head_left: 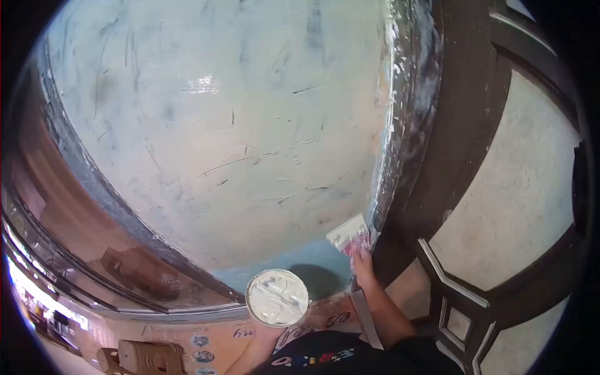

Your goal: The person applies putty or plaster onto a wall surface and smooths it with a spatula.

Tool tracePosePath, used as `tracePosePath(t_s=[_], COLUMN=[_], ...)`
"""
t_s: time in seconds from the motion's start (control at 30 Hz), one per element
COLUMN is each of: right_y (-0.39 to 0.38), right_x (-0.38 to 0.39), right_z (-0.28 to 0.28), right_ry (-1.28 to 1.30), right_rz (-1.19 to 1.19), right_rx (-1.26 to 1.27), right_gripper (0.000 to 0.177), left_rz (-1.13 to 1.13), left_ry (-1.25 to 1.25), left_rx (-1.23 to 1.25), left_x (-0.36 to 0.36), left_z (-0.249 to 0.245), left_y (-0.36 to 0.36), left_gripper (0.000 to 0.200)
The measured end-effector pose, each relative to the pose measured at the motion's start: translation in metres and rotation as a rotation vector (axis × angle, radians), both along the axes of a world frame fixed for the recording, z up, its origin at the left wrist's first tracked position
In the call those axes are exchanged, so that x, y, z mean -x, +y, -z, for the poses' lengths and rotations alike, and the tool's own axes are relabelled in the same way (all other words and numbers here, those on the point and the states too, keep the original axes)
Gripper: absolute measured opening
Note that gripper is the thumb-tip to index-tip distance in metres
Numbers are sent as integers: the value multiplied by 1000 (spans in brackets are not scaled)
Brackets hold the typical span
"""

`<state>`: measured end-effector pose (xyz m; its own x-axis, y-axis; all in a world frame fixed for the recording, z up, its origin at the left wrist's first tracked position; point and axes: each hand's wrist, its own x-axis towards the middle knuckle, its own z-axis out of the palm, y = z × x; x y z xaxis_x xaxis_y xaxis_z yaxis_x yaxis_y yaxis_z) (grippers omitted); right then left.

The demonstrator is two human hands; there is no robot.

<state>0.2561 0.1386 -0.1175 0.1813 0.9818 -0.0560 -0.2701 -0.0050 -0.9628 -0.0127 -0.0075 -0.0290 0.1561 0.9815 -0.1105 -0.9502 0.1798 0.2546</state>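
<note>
My right hand (pixel 362 264) is closed around the handle of a putty knife (pixel 350 236). Creamy white putty covers its wide blade, and reddish marks show near the grip. The blade is at the lower right edge of a large pale panel (pixel 250 125), which is smeared with light blue and white and scored with dark scratches. My left hand (pixel 269 331) supports a round tub (pixel 278 297) of white putty from below, its fingers hidden by the tub. The putty's surface is uneven and stirred. A bluish strip of panel shows behind the tub.
A dark frame (pixel 462 125) with light inset panels (pixel 512 187) runs along the right. A grey, putty-smeared border (pixel 106 181) edges the panel on the left. Brown stacked chairs (pixel 149 357) stand at lower left. A lettered board (pixel 219 337) lies below.
</note>
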Motion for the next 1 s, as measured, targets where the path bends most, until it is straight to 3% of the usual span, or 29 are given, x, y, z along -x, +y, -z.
tracePosePath(t_s=[0.1, 0.17, 0.2, 0.27, 0.3, 0.37, 0.4, 0.47, 0.6, 0.7, 0.77, 0.9, 1.0], right_y=[-33, -33, -31, -33, -29, -23, -23, -25, -34, -34, -34, -38, -33], right_x=[-22, -41, -44, -46, -45, -43, -38, -22, 9, 33, 49, 73, 71], right_z=[41, 75, 64, -6, -26, -61, -83, -130, -188, -208, -208, -197, -186], right_ry=[-133, -647, -651, -911, -913, -1066, -1072, -770, -603, -659, -717, -549, -336], right_rz=[-24, 34, 11, 41, 16, 82, 69, 29, -134, -263, -298, -328, -532], right_rx=[113, -259, -266, -627, -631, -609, -609, -596, -667, -626, -587, -604, -491], right_gripper=[33, 23, 23, 20, 20, 19, 19, 20, 23, 23, 20, 15, 17], left_rz=[-9, -51, -98, -125, -147, -263, -271, -128, -165, -180, -233, -243, -290], left_ry=[-53, -18, -11, -105, -113, 370, 364, -114, -68, -79, -39, -96, 25], left_rx=[-33, -56, -52, -98, -92, -408, -400, -182, -216, -265, -252, -270, -312], left_x=[-3, -5, -5, -4, -10, -24, -26, -27, -43, -51, -56, -47, -38], left_z=[-3, -8, -6, -2, -12, -32, -32, -27, -33, -41, -50, -46, -46], left_y=[-3, 1, 4, 12, 13, 21, 28, 46, 55, 56, 55, 52, 47], left_gripper=[63, 63, 63, 63, 63, 63, 63, 66, 70, 69, 68, 67, 69])
